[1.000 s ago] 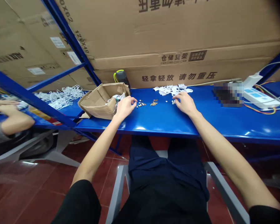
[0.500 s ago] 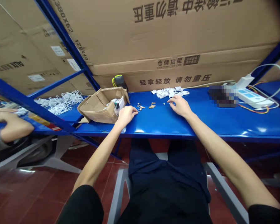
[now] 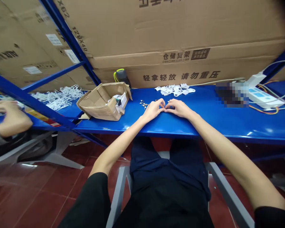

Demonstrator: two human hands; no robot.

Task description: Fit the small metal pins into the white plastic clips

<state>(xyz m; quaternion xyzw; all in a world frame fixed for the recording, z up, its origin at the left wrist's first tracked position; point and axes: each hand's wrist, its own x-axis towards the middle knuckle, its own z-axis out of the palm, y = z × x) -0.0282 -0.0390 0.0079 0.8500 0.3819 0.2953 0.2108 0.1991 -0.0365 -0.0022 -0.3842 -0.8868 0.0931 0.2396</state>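
Note:
My left hand (image 3: 155, 107) and my right hand (image 3: 178, 107) meet fingertip to fingertip just above the blue shelf top. The fingers of both are pinched together, and whatever sits between them is too small to make out. Just left of my left hand lie several small brass-coloured screw-like pieces (image 3: 142, 103); part of the scatter is hidden behind that hand. Beyond my right hand is a loose pile of white plastic pieces (image 3: 174, 90) with holes in them.
An open cardboard box (image 3: 102, 104) with bagged items stands to the left, a dark cylinder (image 3: 122, 76) with a yellow-green loop behind it. At right are a power strip (image 3: 263, 98) and cables. White hooks (image 3: 59, 96) and another person's arm (image 3: 13, 117) are far left.
My left hand has moved right, from beside the box and the small brass pieces, to meet my right hand. My right hand has shifted slightly left. The view has tilted down a little.

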